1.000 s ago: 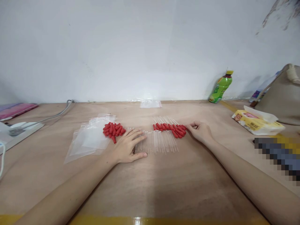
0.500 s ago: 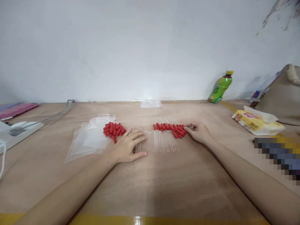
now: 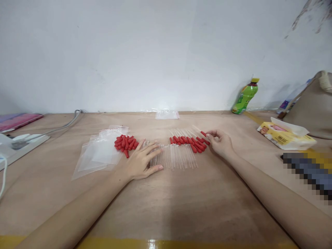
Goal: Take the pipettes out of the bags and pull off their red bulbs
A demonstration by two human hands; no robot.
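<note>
My right hand pinches the red rubber bulb of a glass dropper, its thin clear tube pointing up and left. Just left of that hand lies a row of droppers with red bulbs, their tubes toward the wall. Several red bulbs lie in front of the row's right end. My left hand rests with fingers spread over the left end of a row of clear glass tubes. Beyond its fingertips sits a pile of loose red bulbs.
Clear zip bags overlap left of the bulb pile; another bag lies by the wall. To the right are a green bottle, a yellow tissue pack, a bag and a pixelated dark object. A power strip lies left.
My right hand has shifted slightly right and lifted a dropper by its red bulb away from the row's right end. The left hand has barely moved.
</note>
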